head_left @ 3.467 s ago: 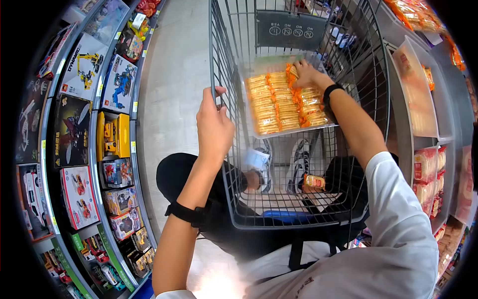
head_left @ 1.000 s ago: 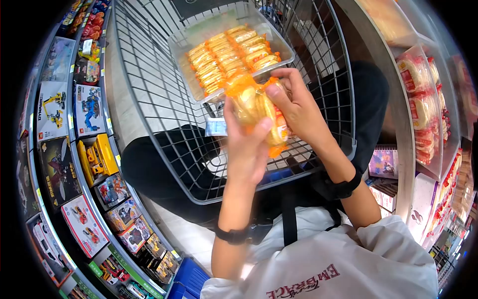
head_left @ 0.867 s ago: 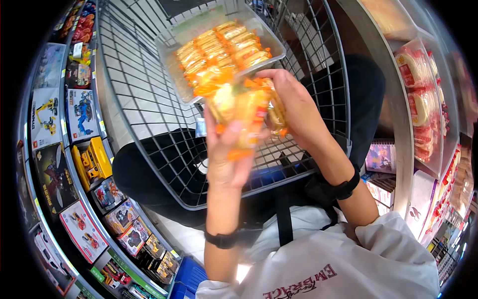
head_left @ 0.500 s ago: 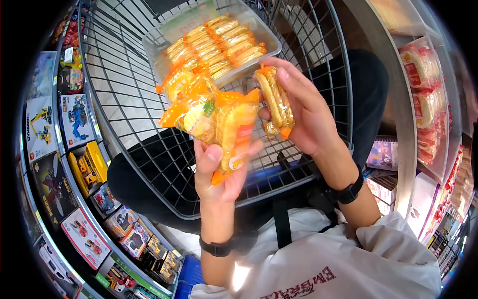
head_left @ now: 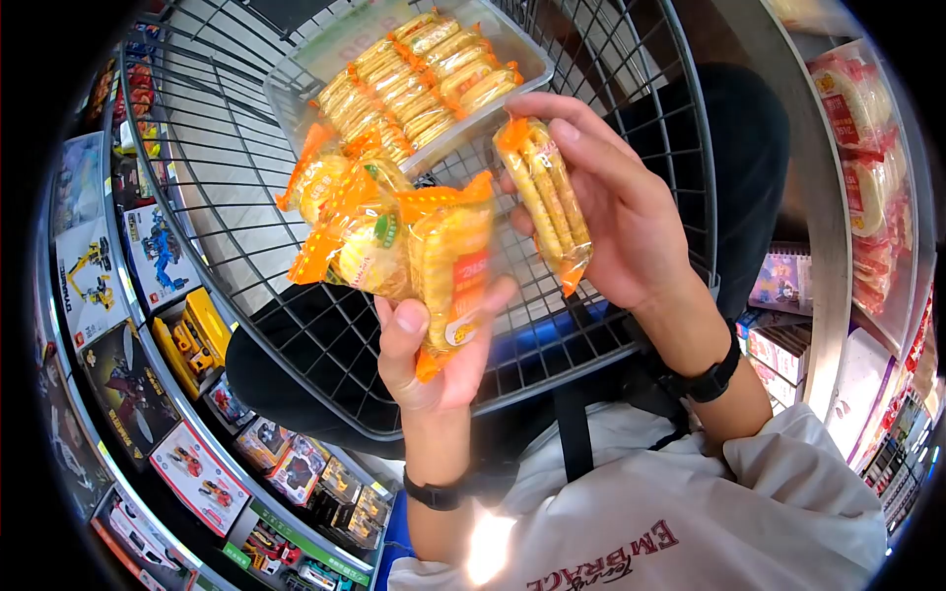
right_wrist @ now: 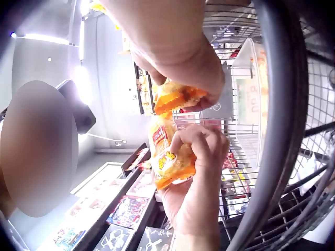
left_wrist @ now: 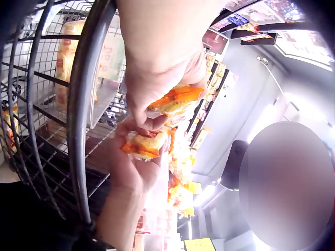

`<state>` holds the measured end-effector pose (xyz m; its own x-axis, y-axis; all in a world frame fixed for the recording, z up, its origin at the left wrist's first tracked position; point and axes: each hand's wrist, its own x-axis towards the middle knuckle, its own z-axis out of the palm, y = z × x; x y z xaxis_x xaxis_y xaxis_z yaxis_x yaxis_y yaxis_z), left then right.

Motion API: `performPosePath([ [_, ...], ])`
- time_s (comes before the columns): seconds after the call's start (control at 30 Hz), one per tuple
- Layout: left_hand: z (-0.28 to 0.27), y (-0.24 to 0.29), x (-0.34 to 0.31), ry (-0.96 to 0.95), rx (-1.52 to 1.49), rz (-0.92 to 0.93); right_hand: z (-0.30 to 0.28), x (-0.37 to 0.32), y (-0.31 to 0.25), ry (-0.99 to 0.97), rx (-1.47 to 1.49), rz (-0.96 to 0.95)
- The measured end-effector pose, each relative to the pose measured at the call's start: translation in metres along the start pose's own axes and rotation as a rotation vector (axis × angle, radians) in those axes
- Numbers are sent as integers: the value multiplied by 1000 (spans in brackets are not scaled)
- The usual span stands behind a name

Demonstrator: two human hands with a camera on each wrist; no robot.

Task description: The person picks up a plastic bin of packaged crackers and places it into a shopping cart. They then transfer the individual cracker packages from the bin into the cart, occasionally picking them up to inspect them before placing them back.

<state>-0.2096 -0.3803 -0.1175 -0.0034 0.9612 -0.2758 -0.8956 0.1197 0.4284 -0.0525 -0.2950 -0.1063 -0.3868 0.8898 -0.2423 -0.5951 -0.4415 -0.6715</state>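
My left hand (head_left: 434, 364) holds several cracker packets in clear wrappers with orange ends, the thumb pressed on the nearest packet (head_left: 453, 266). Two more packets fan out to its left. My right hand (head_left: 626, 212) grips a single cracker packet (head_left: 549, 197), stood on edge so the stacked round crackers show. Both hands are over the near part of the cart, a small gap between their packets. In the right wrist view, red print and a yellow figure show on the left hand's packet (right_wrist: 170, 157). Beyond the hands, a clear plastic bin (head_left: 335, 54) carries rows of similar packets (head_left: 419, 74).
The wire shopping cart (head_left: 703, 128) surrounds the bin, its near rim before the person's knees. Toy boxes (head_left: 202, 478) line shelves on the left. At right, a metal shelf edge (head_left: 818, 197) fronts clear bins of red-labelled packets (head_left: 857, 128).
The left hand has left the cart rim and the right hand the bin; both now hold packets nearer the body. Over the last second the hands have drawn apart, and the bin appears higher in view.
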Motion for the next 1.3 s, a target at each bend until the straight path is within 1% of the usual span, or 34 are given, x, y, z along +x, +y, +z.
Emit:
performPosePath([
  [0.13, -2, -1, 0, 25, -6, 16, -1, -1, 0, -36, 26, 4],
  [0.27, -2, -3, -1, 76, 4, 36, -1, -1, 1, 6, -35, 1],
  [0.33, 1, -4, 3, 66, 56, 50, -8, -1, 4, 32, -1280, -559],
  [0.37, 1, -2, 4, 50, 95, 58, -6, -1, 9, 29, -1263, -556],
  [0.4, 1, 0, 5, 8, 119, 48, -3, -1, 11, -54, -1054, -429],
  [0.43, 5, -2, 5, 14, 127, 52, 1, -1, 12, -133, -848, -299],
  [0.47, 13, -8, 3, 120, 273, 121, 10, -6, 13, -154, -567, -136],
  [0.5, 19, -11, 3, 223, 418, 187, 10, -7, 15, -152, -562, -133],
  [0.53, 16, -12, 1, 190, 488, 196, 8, -7, 15, -152, -603, -146],
  [0.57, 11, -12, 1, 194, 490, 195, 7, -6, 16, -153, -645, -159],
  [0.6, 7, -11, 3, 166, 356, 180, 7, -6, 13, -155, -496, -81],
  [0.63, 7, -10, 5, 139, 222, 165, 8, -5, 9, -153, -496, -78],
  [0.67, 10, -8, 3, 93, 92, 154, 8, -5, 4, -162, -437, -9],
  [0.7, 9, -7, 2, 94, 88, 151, 7, -5, 1, -170, -379, 59],
  [0.83, 7, -6, 3, 74, 131, 149, 6, -5, 9, -165, -344, -8],
  [0.97, 5, -5, 2, 58, 89, 123, 6, -5, 7, -170, -304, 12],
  [1.07, 6, -7, 3, 67, 96, 145, 6, -5, 6, -178, -307, 3],
  [1.2, 7, -5, 2, 68, 101, 140, 6, -4, 6, -217, -218, -12],
  [1.27, 1, -8, 4, 33, 219, 212, 3, -3, 5, -240, -201, -29],
  [1.3, 0, -9, 4, 32, 218, 210, 2, -3, 4, -250, -184, -23],
])
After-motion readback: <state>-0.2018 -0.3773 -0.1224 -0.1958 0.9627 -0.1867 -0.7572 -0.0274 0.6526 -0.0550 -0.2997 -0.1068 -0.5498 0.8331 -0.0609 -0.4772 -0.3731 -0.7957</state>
